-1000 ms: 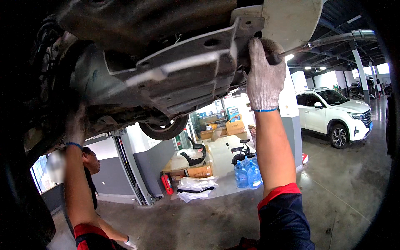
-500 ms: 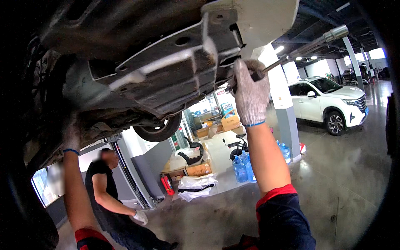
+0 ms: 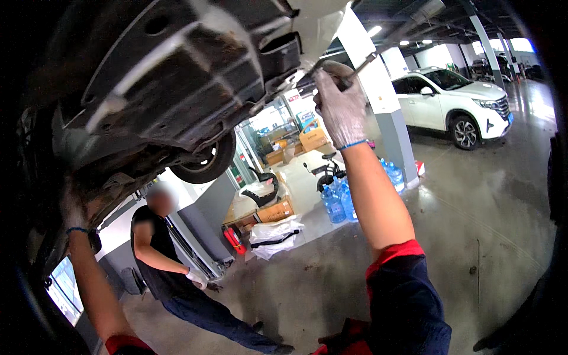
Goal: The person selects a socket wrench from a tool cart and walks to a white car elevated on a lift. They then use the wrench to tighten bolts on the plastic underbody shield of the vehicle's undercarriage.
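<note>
I stand under a raised car and look up at its dirty metal underbody plate. My right hand, in a grey work glove, is closed around a slim metal wrench whose head meets the underside near the plate's rear edge. My left hand, also gloved, is raised at the far left against the dark underside of the car; what it holds is hidden in shadow. A front wheel hangs below the body.
A person in a black shirt bends beside a lift post at lower left. A white car is parked at right. Blue water jugs, cardboard boxes and a white pillar stand on the grey concrete floor.
The view has swung so the underbody fills more of the top left. My right hand with the wrench sits further right. The person in black has stepped in under the car.
</note>
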Demonstrator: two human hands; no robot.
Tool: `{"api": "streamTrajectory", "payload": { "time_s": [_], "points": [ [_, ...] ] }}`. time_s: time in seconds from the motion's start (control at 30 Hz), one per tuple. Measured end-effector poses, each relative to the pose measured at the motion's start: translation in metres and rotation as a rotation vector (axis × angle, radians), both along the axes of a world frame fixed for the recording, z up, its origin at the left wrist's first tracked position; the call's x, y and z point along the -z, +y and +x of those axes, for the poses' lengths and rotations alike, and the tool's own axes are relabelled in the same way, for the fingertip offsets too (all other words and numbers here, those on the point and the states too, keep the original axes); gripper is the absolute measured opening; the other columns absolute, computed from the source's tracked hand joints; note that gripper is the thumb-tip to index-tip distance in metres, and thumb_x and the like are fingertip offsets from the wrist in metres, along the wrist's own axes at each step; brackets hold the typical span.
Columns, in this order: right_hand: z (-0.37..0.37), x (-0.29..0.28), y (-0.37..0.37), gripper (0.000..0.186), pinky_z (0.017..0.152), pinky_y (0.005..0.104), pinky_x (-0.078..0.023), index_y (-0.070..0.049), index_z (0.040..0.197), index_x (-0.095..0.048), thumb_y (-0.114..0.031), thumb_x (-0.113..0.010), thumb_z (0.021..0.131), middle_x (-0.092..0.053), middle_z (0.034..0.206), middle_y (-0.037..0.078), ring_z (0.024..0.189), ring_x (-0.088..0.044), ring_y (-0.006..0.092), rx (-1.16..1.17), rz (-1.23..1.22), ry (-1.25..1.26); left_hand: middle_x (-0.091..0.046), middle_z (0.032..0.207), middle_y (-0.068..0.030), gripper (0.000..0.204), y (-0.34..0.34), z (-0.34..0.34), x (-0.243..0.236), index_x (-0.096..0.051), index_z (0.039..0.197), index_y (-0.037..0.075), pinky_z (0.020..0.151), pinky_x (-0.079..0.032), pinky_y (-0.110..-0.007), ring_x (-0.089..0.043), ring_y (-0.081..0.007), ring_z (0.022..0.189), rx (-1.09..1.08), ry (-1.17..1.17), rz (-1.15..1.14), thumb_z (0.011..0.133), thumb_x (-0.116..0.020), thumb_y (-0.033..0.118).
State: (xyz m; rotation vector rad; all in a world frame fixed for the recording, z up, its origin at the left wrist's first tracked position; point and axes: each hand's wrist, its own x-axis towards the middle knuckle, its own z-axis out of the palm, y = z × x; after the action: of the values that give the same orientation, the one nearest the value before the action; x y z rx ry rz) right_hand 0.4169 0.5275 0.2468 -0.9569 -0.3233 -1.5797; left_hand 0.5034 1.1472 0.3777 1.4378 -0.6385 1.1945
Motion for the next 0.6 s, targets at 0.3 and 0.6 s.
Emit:
{"api": "streamTrajectory", "payload": {
  "time_s": [0.3, 0.6],
  "points": [
    [0.011, -0.005, 0.005, 0.035, 0.090, 0.0349, -0.051, -0.003, 0.113, -0.066, -0.027, -0.070, 0.089, -0.070, 0.102, 0.013, 0.097, -0.067, 0.0231, 0.102, -0.071, 0.017, -0.044, 0.149, -0.0133, 0.057, -0.018, -0.012, 0.011, -0.041, 0.147, -0.001, 0.114, -0.030, -0.039, -0.039, -0.0268, 0.137, 0.001, -0.056, 0.012, 0.104, -0.047, 0.037],
    [0.016, -0.032, 0.012, 0.039, 0.087, 0.0331, -0.052, -0.005, 0.119, -0.066, -0.030, -0.069, 0.090, -0.071, 0.096, 0.013, 0.092, -0.068, 0.0201, -0.113, -0.285, -0.178, -0.050, 0.145, -0.0104, 0.054, -0.021, -0.024, 0.017, -0.046, 0.142, -0.002, 0.112, -0.034, -0.037, -0.049, -0.0265, 0.128, 0.145, -0.032, -0.179, 0.103, -0.048, 0.036]
  ]
}}
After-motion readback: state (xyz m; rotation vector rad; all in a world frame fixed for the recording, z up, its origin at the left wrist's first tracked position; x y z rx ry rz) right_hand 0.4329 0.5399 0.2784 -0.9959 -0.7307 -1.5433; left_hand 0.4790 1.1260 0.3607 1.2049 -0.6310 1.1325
